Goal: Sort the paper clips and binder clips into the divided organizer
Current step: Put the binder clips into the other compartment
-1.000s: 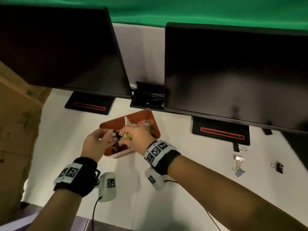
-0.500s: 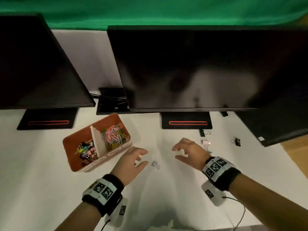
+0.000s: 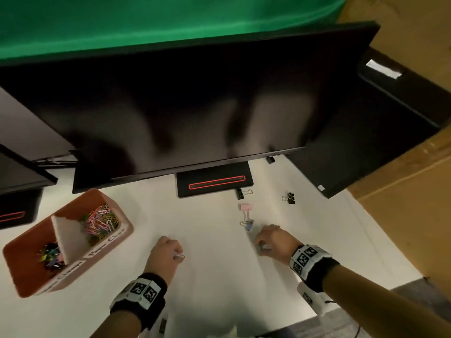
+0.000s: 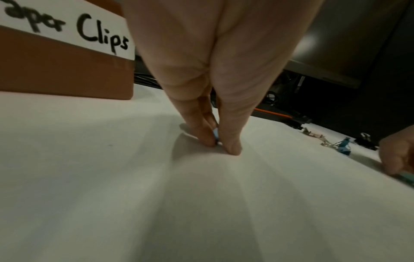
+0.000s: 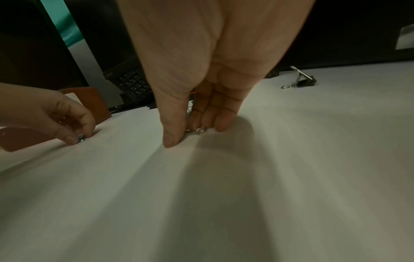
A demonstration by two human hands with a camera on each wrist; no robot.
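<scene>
The orange divided organizer (image 3: 31, 284) stands at the left, with coloured paper clips (image 3: 100, 223) in its far compartment and binder clips (image 3: 50, 256) in its near one. My left hand (image 3: 177, 256) pinches a small light-blue binder clip (image 4: 216, 134) that lies on the white table. To the right, my right hand (image 3: 263, 246) pinches another small clip (image 5: 197, 131) with silver wire handles, also down on the table. Its body is mostly hidden by the fingers. A pink binder clip (image 3: 245, 207) and a blue binder clip (image 3: 249, 225) lie just beyond the right hand.
Two black binder clips (image 3: 240, 193) (image 3: 290, 198) lie near the monitor stand (image 3: 214, 182). A large dark monitor (image 3: 195, 106) overhangs the back of the table. The table's right edge meets brown cardboard (image 3: 402, 215). The organizer's front label reads "Paper Clips" (image 4: 67, 23).
Both hands left the organizer and moved right and down to the table. Half a second ago they hovered open; now each pinches a clip. The view has swung right.
</scene>
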